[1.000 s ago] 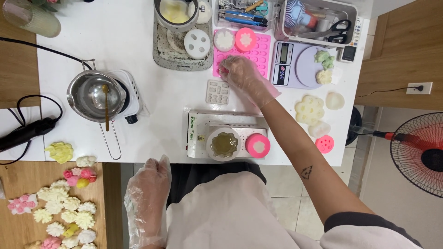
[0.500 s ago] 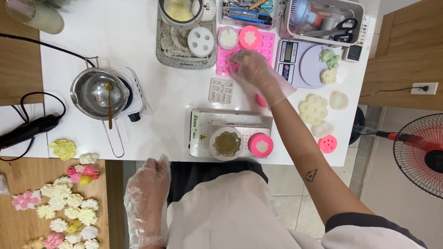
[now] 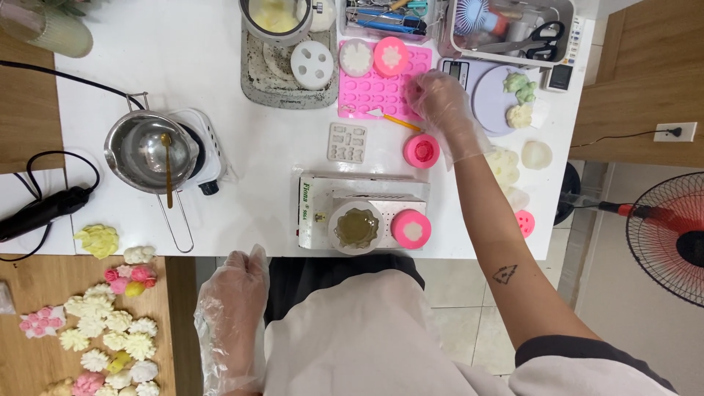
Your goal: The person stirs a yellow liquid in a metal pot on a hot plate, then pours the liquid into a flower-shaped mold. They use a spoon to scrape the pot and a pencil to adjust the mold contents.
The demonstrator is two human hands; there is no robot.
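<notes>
right hand (image 3: pixel 444 110): pinching orange-handled tool (image 3: pixel 396 119) over pink mould tray (image 3: pixel 381 86) | left hand (image 3: pixel 233 308): spread, empty, at lap

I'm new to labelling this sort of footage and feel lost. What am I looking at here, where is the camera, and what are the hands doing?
There is no machine here: a person works with two hands in thin clear gloves. The single picture comes from a camera worn on the head, looking straight down.

The right hand reaches across a white table to a flat pink mould tray and touches a thin orange-handled tool lying there; whether the fingers grip it is unclear. Just below sits a small round pink mould. The left hand rests by the table's near edge, holding nothing.

Also there: a metal pot with a spoon on a small white hotplate, and flower-shaped pieces on a wooden board at lower left.
</notes>
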